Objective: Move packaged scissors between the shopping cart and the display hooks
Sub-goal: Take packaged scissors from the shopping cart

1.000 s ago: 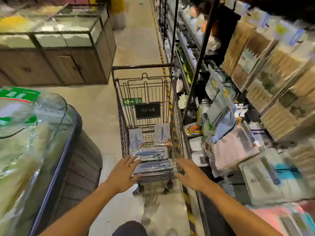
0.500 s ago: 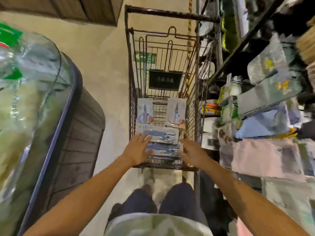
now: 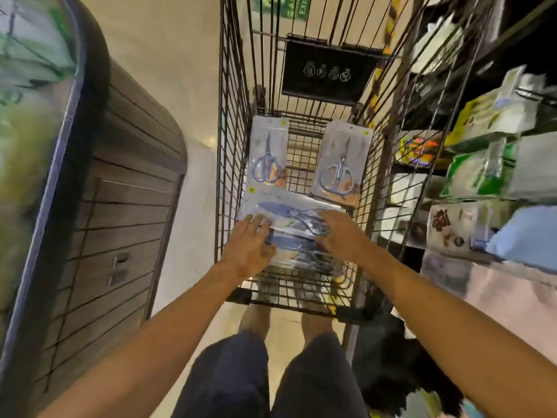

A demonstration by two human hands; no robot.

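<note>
Several packaged scissors lie flat in the black wire shopping cart (image 3: 232, 122). Two upright packs sit at the far end, one on the left (image 3: 267, 153) and one on the right (image 3: 342, 162). Nearer me, a stack of wide packs (image 3: 289, 211) lies crosswise. My left hand (image 3: 247, 247) rests with fingers spread on the left end of this stack. My right hand (image 3: 340, 233) lies on its right end, fingers over the scissor handles. Neither hand clearly grips a pack; the lower packs are partly hidden under my hands.
A wood-panelled display case with a curved glass top (image 3: 99, 206) stands close on the left. Shelves with hanging packaged goods (image 3: 488, 164) line the right, tight against the cart. A black sign (image 3: 327, 72) hangs inside the cart's far end. My legs stand behind the cart.
My view has tilted down and closer to the cart. Both hands have moved forward from the cart's near edge onto the stack of wide scissor packs.
</note>
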